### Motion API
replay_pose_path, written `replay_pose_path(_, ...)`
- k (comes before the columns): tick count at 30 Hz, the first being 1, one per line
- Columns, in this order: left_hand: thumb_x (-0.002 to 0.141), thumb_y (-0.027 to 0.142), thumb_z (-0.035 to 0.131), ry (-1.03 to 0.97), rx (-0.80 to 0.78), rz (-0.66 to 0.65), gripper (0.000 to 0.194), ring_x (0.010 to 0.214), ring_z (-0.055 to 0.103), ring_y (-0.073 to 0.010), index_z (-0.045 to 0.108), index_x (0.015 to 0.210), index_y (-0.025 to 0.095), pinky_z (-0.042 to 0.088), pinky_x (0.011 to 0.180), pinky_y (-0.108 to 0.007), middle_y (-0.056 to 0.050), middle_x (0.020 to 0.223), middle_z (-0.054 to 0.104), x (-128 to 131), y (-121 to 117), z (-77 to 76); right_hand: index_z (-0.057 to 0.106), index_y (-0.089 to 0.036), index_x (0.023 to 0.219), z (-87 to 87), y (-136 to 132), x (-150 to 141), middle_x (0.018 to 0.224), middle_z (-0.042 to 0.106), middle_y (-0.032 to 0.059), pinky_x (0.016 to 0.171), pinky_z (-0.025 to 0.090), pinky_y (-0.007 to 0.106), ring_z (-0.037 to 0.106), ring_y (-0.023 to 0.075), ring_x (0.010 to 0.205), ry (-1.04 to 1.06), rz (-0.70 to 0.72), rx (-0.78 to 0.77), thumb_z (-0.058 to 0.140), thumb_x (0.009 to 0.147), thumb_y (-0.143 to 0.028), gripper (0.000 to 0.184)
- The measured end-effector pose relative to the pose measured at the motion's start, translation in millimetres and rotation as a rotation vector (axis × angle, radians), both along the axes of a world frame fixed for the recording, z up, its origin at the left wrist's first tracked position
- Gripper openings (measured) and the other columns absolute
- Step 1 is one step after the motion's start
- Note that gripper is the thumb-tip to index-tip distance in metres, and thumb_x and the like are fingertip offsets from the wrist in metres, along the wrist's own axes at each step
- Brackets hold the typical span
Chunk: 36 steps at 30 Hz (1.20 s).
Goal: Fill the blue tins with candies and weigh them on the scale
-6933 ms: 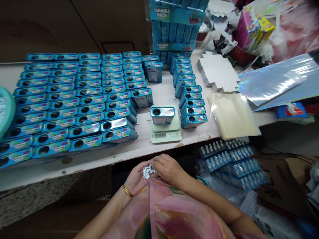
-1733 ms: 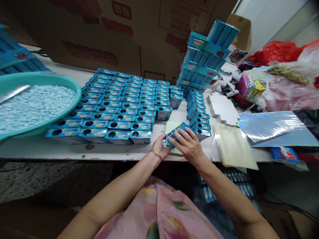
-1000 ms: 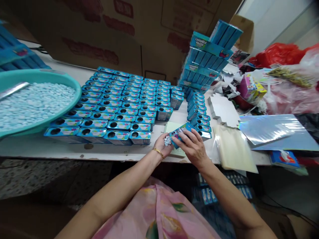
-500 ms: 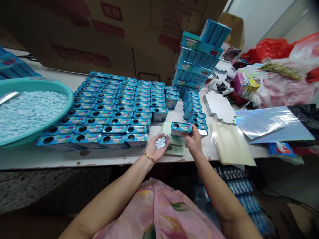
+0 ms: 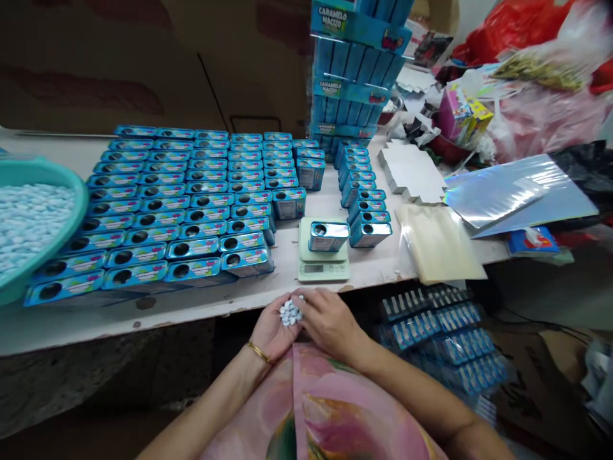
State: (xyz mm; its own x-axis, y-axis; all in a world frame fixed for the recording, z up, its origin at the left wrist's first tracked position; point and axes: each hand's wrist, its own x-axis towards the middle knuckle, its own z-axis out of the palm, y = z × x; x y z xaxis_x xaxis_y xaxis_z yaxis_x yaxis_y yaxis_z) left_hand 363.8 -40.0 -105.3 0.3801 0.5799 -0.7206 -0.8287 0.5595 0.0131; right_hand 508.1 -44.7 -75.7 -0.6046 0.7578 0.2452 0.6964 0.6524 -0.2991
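Note:
My left hand (image 5: 269, 331), a gold bangle at its wrist, is cupped palm-up at the table's front edge. It holds a small heap of pale blue and white candies (image 5: 290, 313). My right hand (image 5: 332, 322) reaches in from the right, its fingers bent together over the heap; their tips are partly hidden among the candies. Beyond both hands a pale green kitchen scale (image 5: 324, 271) lies on the table. One blue tin (image 5: 328, 238) with a round hole in its top stands on the scale, touched by neither hand.
Rows of blue tins (image 5: 191, 230) fill the table's left half, and a shorter column (image 5: 366, 214) stands right of the scale. A turquoise basin (image 5: 79, 211) of candies is far left. Stacked display boxes (image 5: 357, 89), white card trays (image 5: 414, 172) and clear plastic bags (image 5: 440, 246) lie rightward.
My right hand has let go of the tin, which now stands on the scale, and has come to the candies. My left hand has drawn back toward my body. The view has shifted.

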Motion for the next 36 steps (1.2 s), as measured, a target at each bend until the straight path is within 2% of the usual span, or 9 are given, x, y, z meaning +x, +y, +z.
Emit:
replay_pose_path(4,0.081,0.011,0.038,0.024,-0.028,-0.052,0.022,0.060,0.061,-0.0119,0.059,0.085,0.007,0.051,0.055,-0.022,-0.007,0.068,0.064,8,-4,-2.8,0.049,-0.010,0.109,-15.4,-10,-13,0.100,0.054,0.0112,0.070,0.045,0.032,0.048,0.0194,0.084,-0.220,0.072,-0.049,0.046,0.080,-0.017,0.030)
replay_pose_path(9,0.079,0.009,0.039,0.023,-0.024,-0.075,0.021,0.057,0.060,-0.0117,0.059,0.078,0.006,0.050,0.054,-0.021,-0.007,0.063,0.063,8,-6,-6.1,0.051,-0.011,0.102,-7.1,-5,-8,0.100,0.053,0.0094,0.069,0.045,0.028,0.048,0.0181,0.084,-0.283,0.118,-0.074,0.047,0.079,-0.015,0.023)
replay_pose_path(13,0.079,0.009,0.040,0.027,-0.022,-0.079,0.021,0.058,0.060,-0.0122,0.060,0.085,0.007,0.051,0.053,-0.023,-0.007,0.067,0.064,4,-6,-3.0,0.050,-0.014,0.103,1.7,-3,-4,0.103,0.052,0.0078,0.071,0.045,0.027,0.047,0.0176,0.090,-0.274,0.151,-0.121,0.049,0.080,-0.017,0.024)
replay_pose_path(16,0.079,0.009,0.040,0.040,-0.028,-0.089,0.020,0.060,0.061,-0.0129,0.060,0.083,0.006,0.051,0.055,-0.025,-0.008,0.070,0.064,4,-6,0.5,0.051,-0.015,0.100,1.6,-2,-2,0.103,0.052,0.0064,0.070,0.045,0.025,0.047,0.0163,0.089,-0.258,0.176,-0.143,0.049,0.080,-0.018,0.020)
replay_pose_path(23,0.079,0.007,0.040,0.017,-0.055,-0.086,0.021,0.052,0.058,-0.0099,0.059,0.070,0.005,0.049,0.050,-0.020,-0.005,0.059,0.060,6,-6,2.1,0.055,-0.014,0.087,-11.3,2,-2,0.086,0.054,0.0049,0.068,0.043,0.026,0.046,0.0162,0.079,-0.205,0.215,-0.080,0.044,0.082,-0.017,0.012)
replay_pose_path(28,0.079,0.007,0.040,0.014,-0.050,-0.072,0.020,0.053,0.058,-0.0098,0.058,0.071,0.006,0.051,0.051,-0.021,-0.005,0.061,0.061,5,-6,1.9,0.057,-0.015,0.088,-20.2,-1,0,0.089,0.057,0.0055,0.068,0.044,0.026,0.048,0.0150,0.077,-0.078,0.201,-0.069,0.042,0.084,-0.018,0.016)
replay_pose_path(30,0.079,0.007,0.041,0.007,-0.041,-0.075,0.019,0.051,0.057,-0.0097,0.058,0.070,0.007,0.051,0.051,-0.022,-0.004,0.059,0.061,5,-7,1.5,0.057,-0.015,0.089,-15.5,2,3,0.088,0.058,0.0055,0.068,0.045,0.026,0.049,0.0147,0.077,-0.005,0.204,-0.077,0.042,0.084,-0.018,0.016)
replay_pose_path(32,0.078,0.007,0.041,0.014,-0.035,-0.068,0.019,0.054,0.059,-0.0118,0.058,0.070,0.007,0.053,0.055,-0.025,-0.006,0.060,0.062,4,-7,1.0,0.057,-0.015,0.090,-3.7,11,7,0.088,0.059,0.0061,0.070,0.045,0.026,0.050,0.0142,0.079,0.101,0.179,-0.058,0.042,0.084,-0.017,0.017)
replay_pose_path(36,0.077,0.009,0.043,0.050,-0.038,-0.092,0.017,0.080,0.062,-0.0222,0.060,0.079,0.004,0.052,0.069,-0.033,-0.016,0.079,0.065,3,-7,0.8,0.058,-0.016,0.091,30.5,36,12,0.090,0.059,0.0072,0.076,0.045,0.027,0.052,0.0137,0.087,0.340,0.012,0.006,0.042,0.083,-0.013,0.018)
